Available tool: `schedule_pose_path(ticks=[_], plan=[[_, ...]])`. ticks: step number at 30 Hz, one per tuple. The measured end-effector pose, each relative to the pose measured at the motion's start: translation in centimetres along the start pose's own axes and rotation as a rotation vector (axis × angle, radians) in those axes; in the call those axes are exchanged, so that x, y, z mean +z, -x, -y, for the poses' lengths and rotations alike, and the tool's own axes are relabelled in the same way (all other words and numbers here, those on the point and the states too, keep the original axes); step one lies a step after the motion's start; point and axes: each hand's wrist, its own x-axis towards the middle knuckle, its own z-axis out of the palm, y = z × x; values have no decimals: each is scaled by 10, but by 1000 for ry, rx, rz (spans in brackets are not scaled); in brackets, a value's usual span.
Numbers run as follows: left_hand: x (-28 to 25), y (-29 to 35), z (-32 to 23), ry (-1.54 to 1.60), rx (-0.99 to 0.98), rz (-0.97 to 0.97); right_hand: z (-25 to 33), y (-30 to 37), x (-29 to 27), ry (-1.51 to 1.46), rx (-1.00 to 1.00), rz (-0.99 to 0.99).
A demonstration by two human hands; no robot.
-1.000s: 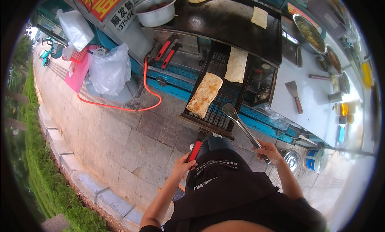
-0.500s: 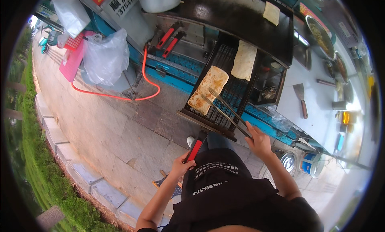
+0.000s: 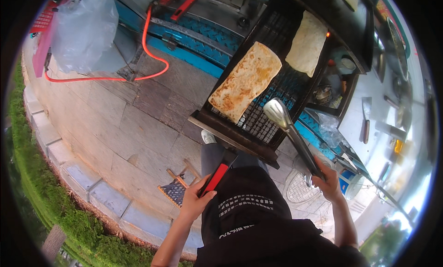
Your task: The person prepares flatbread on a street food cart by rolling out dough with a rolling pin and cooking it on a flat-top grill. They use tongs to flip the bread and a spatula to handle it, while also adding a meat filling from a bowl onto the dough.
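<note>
Right at the wearer's waist, a black cloth garment (image 3: pixel 249 188) with rows of pale print took up the bottom of the view. Just left of it, the left hand (image 3: pixel 197 200) was curled snug around a red-and-black handle (image 3: pixel 217 177), a chunky straight thing whose dark far end pointed up toward the grill. Over on the other side, the right hand (image 3: pixel 326 181) was wrapped around the grip end of some tongs (image 3: pixel 295 137), long, slim and shiny metal with a slotted, spoon-shaped tip. Looked like the tong arms were pressed together, nothing between them that I could see.

Low on the left was a little stool (image 3: pixel 177 188) with a dark patterned seat, sitting on rough grey paving (image 3: pixel 115 124).

Straight ahead sat the grill (image 3: pixel 256 128), a long dark metal trough with a gridded bed. A browned flatbread (image 3: pixel 247 82) lay on its nearer part, a floppy rectangle with wavy edges and toasty blotches. The tong tip was just beside its lower right edge; can't tell if they touched. Farther up the same grill lay a pale flatbread (image 3: pixel 307 45), smoother and barely coloured.

Off to the right, a wood-handled scraper (image 3: pixel 366 119) lay on the smooth pale counter (image 3: pixel 355 114). Beyond the grill was a flat black griddle (image 3: pixel 344 31).
</note>
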Motion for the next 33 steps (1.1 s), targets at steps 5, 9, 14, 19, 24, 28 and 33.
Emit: schedule_pose_path(ticks=[5, 9, 14, 19, 24, 28, 33], plan=[[3, -1, -6, 56, -24, -26, -22, -8, -5, -541, 193, 134], [6, 2, -18, 155, -142, -43, -29, -16, -2, -605, 182, 189], [6, 5, -23, 182, -172, -44, -32, -14, 1, -686, 250, 184], [6, 6, -24, 217, -203, -53, -40, -16, 2, -715, 261, 203], [7, 5, -29, 213, -221, -53, -35, -27, 4, -697, 227, 235], [7, 6, -26, 248, -229, -71, -23, -52, 12, -606, 123, 286], [7, 9, -24, 246, -235, -73, 6, -96, 28, -642, 81, 288]])
